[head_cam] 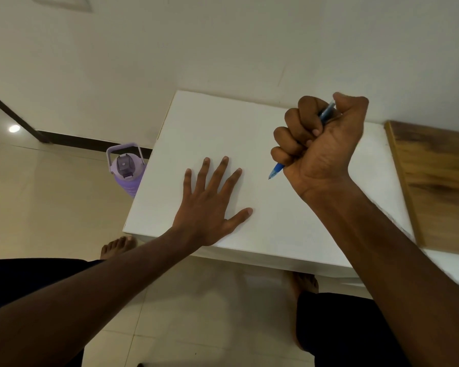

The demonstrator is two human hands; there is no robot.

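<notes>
Nearest my body, bare feet (117, 246) stand on the tiled floor (51, 202), under the near edge of the white tabletop (210, 123). On that top, the left hand (212, 205) lies flat, palm down, fingers straight and spread, holding nothing. The right hand (321, 144), well apart from it and raised, is closed in a fist round a blue pen (276, 171); only the pen's two ends show. Long axis: a diagonal from the tip, low and left, to the back end, high and right beside the thumb. The tip points down toward the tabletop and the left hand; contact cannot be judged. By my estimate the pen is light, stiff and smooth-barrelled, and best pinched near the tip for control. Farther off: a purple bottle (126, 173) on the floor at left, a wooden board (435, 181) at right, the wall (223, 49) behind.
</notes>
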